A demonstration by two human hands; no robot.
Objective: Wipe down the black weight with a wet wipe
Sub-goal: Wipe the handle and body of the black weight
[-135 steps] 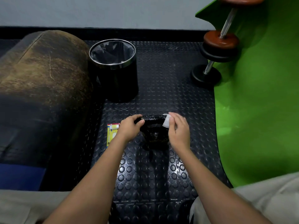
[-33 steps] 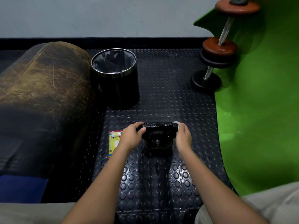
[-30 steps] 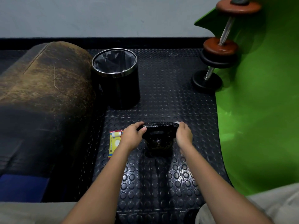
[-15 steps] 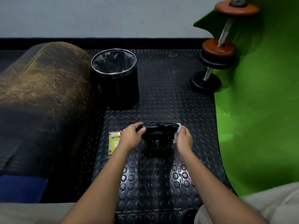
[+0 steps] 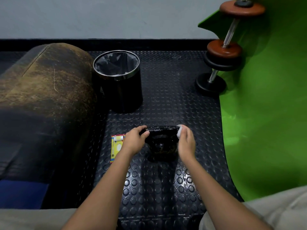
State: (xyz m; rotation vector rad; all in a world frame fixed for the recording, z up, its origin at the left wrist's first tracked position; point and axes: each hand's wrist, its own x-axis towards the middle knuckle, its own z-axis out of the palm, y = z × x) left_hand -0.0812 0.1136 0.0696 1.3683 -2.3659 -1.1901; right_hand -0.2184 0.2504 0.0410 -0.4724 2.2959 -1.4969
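Wiping is under way: the left hand (image 5: 135,141) grips the black weight (image 5: 162,143) by its left rim on the floor mat (image 5: 166,188), while the right hand (image 5: 186,141) pinches the wet wipe (image 5: 179,132) against the right rim. The weight's surface looks glossy, so I judge much is done; the underside is hidden.

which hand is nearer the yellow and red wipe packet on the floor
Left. The left hand grips the black weight right beside the yellow and red wipe packet; the right hand is across the weight.
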